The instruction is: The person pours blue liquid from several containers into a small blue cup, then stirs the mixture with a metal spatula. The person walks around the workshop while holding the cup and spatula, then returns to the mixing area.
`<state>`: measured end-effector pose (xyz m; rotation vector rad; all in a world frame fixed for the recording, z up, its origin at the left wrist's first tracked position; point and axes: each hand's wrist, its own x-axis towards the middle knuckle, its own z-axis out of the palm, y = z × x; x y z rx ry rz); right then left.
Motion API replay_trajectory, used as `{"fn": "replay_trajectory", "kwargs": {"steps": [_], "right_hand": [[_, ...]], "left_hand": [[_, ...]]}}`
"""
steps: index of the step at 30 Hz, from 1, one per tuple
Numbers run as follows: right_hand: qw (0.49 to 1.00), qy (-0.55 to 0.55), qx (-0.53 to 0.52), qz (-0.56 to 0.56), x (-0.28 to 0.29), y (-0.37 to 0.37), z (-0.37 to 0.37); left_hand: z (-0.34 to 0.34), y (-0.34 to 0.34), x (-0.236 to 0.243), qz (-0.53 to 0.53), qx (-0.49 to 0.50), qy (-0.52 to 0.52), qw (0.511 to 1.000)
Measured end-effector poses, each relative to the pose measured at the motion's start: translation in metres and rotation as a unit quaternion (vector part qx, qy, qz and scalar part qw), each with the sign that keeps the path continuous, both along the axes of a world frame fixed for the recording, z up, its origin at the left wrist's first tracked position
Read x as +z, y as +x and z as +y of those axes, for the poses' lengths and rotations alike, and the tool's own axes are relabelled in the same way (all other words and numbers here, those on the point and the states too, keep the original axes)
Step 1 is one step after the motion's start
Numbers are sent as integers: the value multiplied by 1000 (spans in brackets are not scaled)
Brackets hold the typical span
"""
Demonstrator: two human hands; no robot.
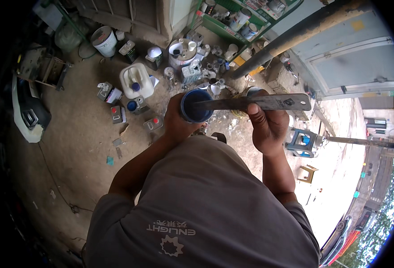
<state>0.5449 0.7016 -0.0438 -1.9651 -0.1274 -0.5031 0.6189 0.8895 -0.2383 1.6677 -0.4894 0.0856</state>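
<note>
My left hand is wrapped round a cup with dark blue paint inside, held up in front of my chest. Its open top faces me. In my right hand is a long, flat mixing stick, grey and stained, with a hole at its outer end. The thumb presses on its upper face, and the fingers are mostly hidden behind it. The stick lies nearly level, its far end reaching over the rim into the cup. How deep the tip goes in the paint I cannot tell.
Beyond my hands stand a white plastic jerrycan, a white bucket, several paint tins and cups on a stained floor. A thick pole slants at upper right, near a green shelf. A grey stool is to the right, a car bumper far left.
</note>
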Motion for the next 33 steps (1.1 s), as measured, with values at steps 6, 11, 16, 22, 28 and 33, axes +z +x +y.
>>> {"fn": "replay_trajectory", "kwargs": {"steps": [6, 11, 16, 22, 28, 33], "right_hand": [[993, -117, 9, -18, -12, 7, -1], [998, -63, 11, -26, 3, -3, 3], [999, -19, -5, 26, -6, 2, -9], [994, -111, 19, -7, -1, -3, -2], [996, 82, -39, 6, -3, -3, -12], [977, -209, 34, -12, -4, -2, -1]], "left_hand": [[-2, -2, -4, 23, 2, -13, 1000], [2, -3, -2, 18, 4, 9, 1000], [0, -4, 0, 1, 14, 2, 1000], [0, -5, -6, 48, -12, -21, 999], [-2, -2, -3, -16, 10, 15, 1000], [1, 0, -5, 30, -10, 16, 999]]}}
